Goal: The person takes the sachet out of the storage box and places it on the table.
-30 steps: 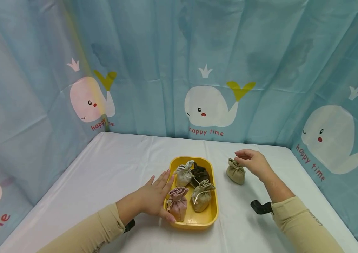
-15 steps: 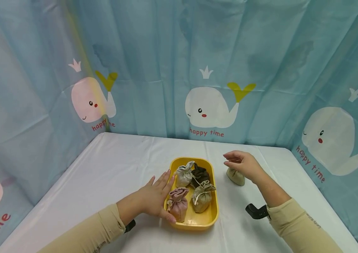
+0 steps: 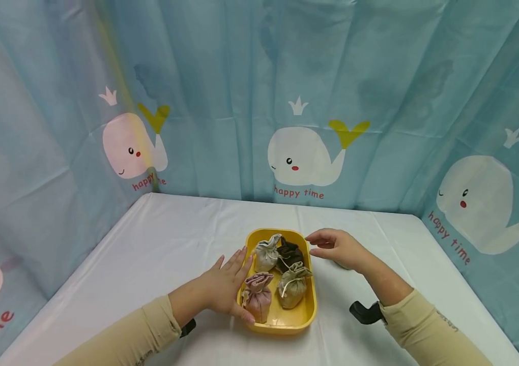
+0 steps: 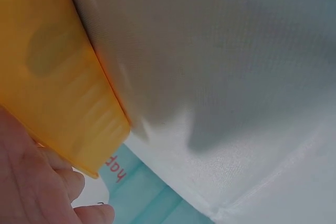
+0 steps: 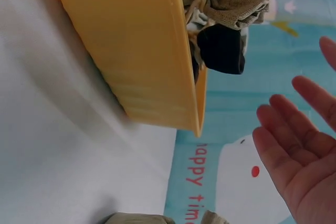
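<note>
My left hand (image 3: 224,284) lies with straight, spread fingers against the left rim of a yellow plastic tray (image 3: 313,307). Inside the tray stand a pale grey drawstring pouch (image 3: 266,255), a dark brown pouch (image 3: 289,252), a khaki pouch (image 3: 292,292) and a pink pouch (image 3: 258,303). Just off the tray's far right side, my right hand (image 3: 343,249) hovers with relaxed fingers, thumb apart from them. In the right wrist view nothing lies in its palm. Another khaki pouch (image 3: 344,265) sits on the table, mostly hidden beneath the right hand.
A white cloth covers the table (image 3: 181,239). Blue curtains (image 3: 213,101) printed with whales hang along its back and sides. Dark wrist-camera mounts (image 3: 366,312) stick out by each sleeve.
My right hand has moved left from the khaki pouch on the table toward the tray, leaving that pouch in place. The left hand and the tray have stayed still.
</note>
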Demonstrator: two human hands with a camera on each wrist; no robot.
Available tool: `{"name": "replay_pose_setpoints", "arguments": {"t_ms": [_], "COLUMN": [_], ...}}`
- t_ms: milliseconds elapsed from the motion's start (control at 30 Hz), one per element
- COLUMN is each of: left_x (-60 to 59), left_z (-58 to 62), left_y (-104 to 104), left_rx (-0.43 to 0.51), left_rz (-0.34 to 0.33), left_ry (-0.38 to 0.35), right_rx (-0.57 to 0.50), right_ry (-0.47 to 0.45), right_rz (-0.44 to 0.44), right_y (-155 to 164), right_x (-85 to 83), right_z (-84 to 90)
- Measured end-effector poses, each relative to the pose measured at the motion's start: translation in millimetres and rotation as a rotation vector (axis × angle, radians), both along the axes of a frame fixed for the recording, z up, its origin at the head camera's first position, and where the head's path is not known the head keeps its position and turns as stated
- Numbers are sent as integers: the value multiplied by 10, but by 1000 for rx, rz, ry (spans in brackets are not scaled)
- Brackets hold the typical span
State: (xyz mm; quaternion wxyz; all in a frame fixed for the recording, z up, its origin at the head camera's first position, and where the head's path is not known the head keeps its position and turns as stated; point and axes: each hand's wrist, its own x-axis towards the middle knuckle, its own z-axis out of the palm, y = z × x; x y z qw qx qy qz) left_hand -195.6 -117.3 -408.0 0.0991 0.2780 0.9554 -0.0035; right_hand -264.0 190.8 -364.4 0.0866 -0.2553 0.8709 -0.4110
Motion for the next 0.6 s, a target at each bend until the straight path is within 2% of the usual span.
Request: {"name": "replay_pose_setpoints", "arguments": {"t_ms": [233, 367, 600], "left_x": [8, 9, 2], "left_z": [-13, -15, -1], "left_y": [1, 6, 16], "left_rx": [-2, 2, -6], "left_rz": [4, 2, -4], "left_ry": [-8, -4, 1], "right_rx": [30, 9, 2], "right_ry": [-42, -75, -99], "right_rz": [84, 151, 208], "right_y": [-41, -59, -87], "right_x": [22, 22, 42], "right_z": [-3, -18, -49]}}
